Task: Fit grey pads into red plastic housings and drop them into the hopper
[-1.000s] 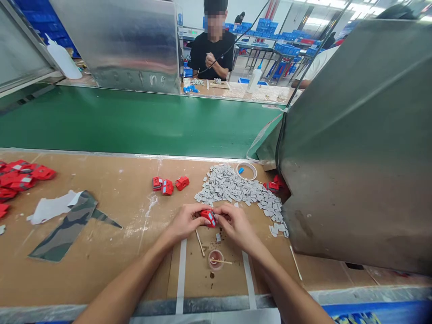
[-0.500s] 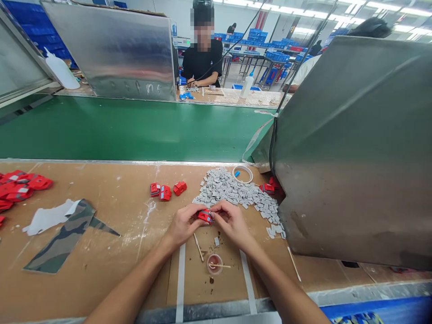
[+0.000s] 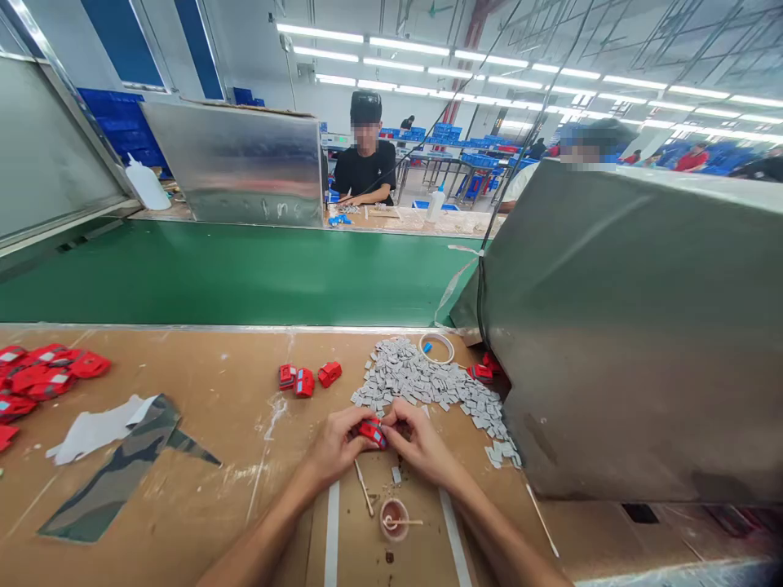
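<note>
A small red part [image 3: 372,432] is gripped between the fingertips of the left hand [image 3: 335,447] and the right hand [image 3: 422,444]. Both hands are closed on it from opposite sides. It is held low over the table [image 3: 201,505], just in front of a pile of grey pieces [image 3: 428,383]. Much of the part is covered by the fingers, so its shape and face cannot be made out. Both forearms are cut off by the lower edge of the view.

A small round cup [image 3: 393,518] is seen just below the hands, with a thin stick laid across it; its contents are hard to tell. A second stick [image 3: 363,487] lies beside it, under the left hand. 3 loose red parts [image 3: 306,379] are set to the left of the grey pile, and a tape ring [image 3: 436,348] lies at its far edge. More red pieces [image 3: 483,371] are partly hidden behind the corner of a large metal housing [image 3: 636,342], by which the right side of the table is blocked. A heap of red parts [image 3: 42,375] is cut off at the left edge, near a white sheet [image 3: 98,428] and a camouflage scrap [image 3: 116,473]. Beyond a green conveyor belt [image 3: 245,273], a seated person [image 3: 365,167] is half hidden by a metal panel.
</note>
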{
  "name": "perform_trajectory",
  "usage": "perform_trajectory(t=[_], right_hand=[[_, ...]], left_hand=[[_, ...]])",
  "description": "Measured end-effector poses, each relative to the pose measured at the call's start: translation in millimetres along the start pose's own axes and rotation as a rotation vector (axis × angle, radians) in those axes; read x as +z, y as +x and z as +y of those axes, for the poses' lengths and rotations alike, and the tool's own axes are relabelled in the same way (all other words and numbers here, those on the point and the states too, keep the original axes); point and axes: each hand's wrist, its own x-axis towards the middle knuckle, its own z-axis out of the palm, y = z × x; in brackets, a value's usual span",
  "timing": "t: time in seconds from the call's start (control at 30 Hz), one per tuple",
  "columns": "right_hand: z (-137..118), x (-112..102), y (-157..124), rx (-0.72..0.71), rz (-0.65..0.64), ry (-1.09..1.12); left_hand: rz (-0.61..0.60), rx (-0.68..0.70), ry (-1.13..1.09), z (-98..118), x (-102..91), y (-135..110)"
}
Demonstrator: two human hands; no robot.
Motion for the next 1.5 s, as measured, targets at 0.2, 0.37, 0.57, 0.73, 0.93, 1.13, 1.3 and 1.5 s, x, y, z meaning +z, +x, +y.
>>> perform_trajectory(t=[0.2, 0.37, 0.57, 0.73, 0.93, 1.13, 1.3, 1.5], right_hand=[[8.4, -4.7, 6.8, 0.197, -0.119, 0.372], [12.3, -2.0, 7.6, 0.215, -0.145, 0.403], [11.5, -2.0, 4.9, 0.2, -0.215, 0.442], [7.2, -4.2, 2.2, 0.214, -0.215, 0.381], [2.3, -8.9, 4.1, 0.066, -0.076, 0.237], [4.8, -6.1, 4.5, 0.077, -0.101, 0.235], [9.2, -4.1, 5.6, 0.197, -0.244, 0.349], [12.0, -1.9, 4.9, 0.254, -0.284, 0.387]], left_hand=[[0.023, 0.08, 0.014, -4.2, 2.3, 2.6], [0.041, 0.054, 0.031, -12.2, 1.8, 2.5], [-0.042, 0.096, 0.08, -7.4, -1.5, -0.7], [-0.059, 0.226, 0.215, -6.1, -3.1, -2.7], [0.058, 0.38, 0.273, -1.8, -5.8, 3.0], [-0.001, 0.342, 0.272, -4.0, -9.0, 2.8], [-0.076, 0.274, 0.26, -5.2, -9.2, -1.0], [-0.12, 0.332, 0.473, 1.2, -7.5, -5.1]])
